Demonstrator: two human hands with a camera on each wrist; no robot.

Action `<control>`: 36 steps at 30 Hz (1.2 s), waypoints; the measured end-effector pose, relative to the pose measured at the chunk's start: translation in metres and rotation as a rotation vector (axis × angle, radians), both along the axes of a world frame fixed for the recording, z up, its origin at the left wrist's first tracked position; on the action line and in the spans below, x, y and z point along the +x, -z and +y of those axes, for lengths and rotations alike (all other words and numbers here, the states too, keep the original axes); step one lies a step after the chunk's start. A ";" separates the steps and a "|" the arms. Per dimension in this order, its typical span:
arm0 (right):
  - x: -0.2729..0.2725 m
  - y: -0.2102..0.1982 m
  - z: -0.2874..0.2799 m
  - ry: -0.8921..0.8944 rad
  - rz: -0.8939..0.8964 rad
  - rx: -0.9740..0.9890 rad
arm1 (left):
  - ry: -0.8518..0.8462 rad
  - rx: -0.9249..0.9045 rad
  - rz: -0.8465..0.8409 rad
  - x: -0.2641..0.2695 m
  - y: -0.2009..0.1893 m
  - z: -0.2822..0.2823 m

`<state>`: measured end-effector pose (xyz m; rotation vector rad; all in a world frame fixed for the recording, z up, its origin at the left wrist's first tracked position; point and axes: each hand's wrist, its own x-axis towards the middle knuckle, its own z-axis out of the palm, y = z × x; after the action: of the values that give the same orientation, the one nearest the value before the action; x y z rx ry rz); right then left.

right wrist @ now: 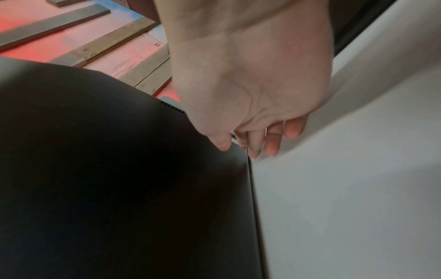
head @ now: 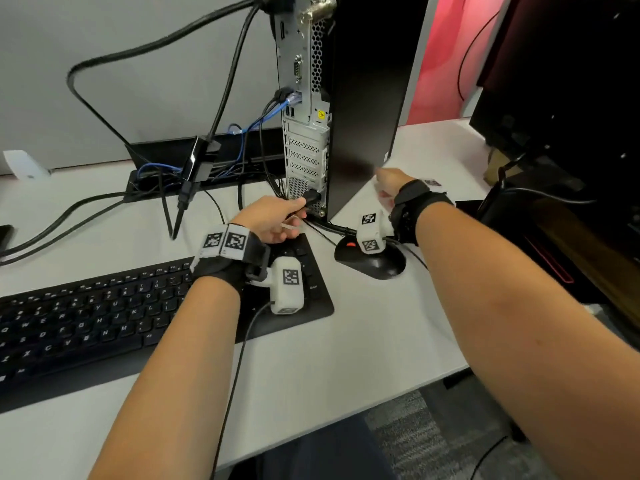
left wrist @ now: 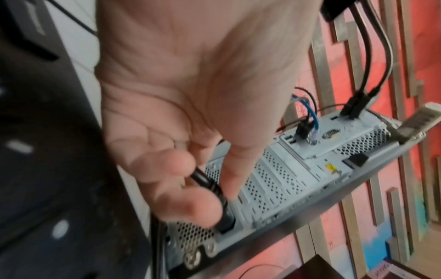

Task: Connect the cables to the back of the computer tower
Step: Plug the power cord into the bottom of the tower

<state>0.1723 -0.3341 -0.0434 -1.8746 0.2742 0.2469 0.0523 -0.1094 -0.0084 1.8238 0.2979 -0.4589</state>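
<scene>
The computer tower (head: 363, 98) stands upright on the white desk (head: 363, 341), its metal back panel (left wrist: 286, 179) facing me. My left hand (head: 298, 209) grips the black power plug (head: 311, 197) at the socket low on that panel; in the left wrist view the fingers (left wrist: 188, 203) curl round the plug (left wrist: 225, 215) and its cable. My right hand (head: 381, 183) holds the tower's lower front corner. Its thumb (right wrist: 222, 143) lies on the black side panel (right wrist: 107, 169) and the fingers curl at the edge. A blue network cable (head: 292, 97) and black cables sit in higher ports.
A black keyboard (head: 104, 317) lies under my left forearm and a black mouse (head: 375, 265) sits below my right wrist. Loose cables and a hanging adapter (head: 199, 161) cross the cable slot (head: 156, 183) at the back left. A dark case (head: 571, 98) stands at the right.
</scene>
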 end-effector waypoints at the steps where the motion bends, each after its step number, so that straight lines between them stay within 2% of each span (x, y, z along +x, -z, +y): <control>1: 0.004 -0.002 -0.005 0.005 0.004 0.007 | 0.027 0.002 0.011 0.001 -0.002 0.003; 7: 0.037 -0.003 -0.006 0.105 0.018 0.014 | 0.169 -0.019 0.038 0.009 -0.002 0.010; 11: 0.056 0.004 -0.010 0.166 -0.016 0.161 | 0.213 -0.042 0.033 0.012 0.001 0.017; 13: 0.058 0.003 -0.011 0.193 -0.031 0.169 | 0.229 -0.068 0.012 0.011 0.001 0.019; 19: 0.066 0.004 -0.005 0.204 -0.114 0.235 | 0.152 -0.143 -0.045 0.010 0.014 0.025; 25: 0.074 0.005 -0.003 0.211 -0.173 0.272 | 0.150 -0.184 -0.113 0.007 0.019 0.026; 36: 0.090 0.009 -0.001 0.277 -0.241 0.468 | 0.203 -0.045 -0.132 0.005 0.013 0.018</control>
<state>0.2628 -0.3355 -0.0521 -1.3680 0.2792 -0.1006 0.0575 -0.0911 -0.0219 1.8383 0.0114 -0.4784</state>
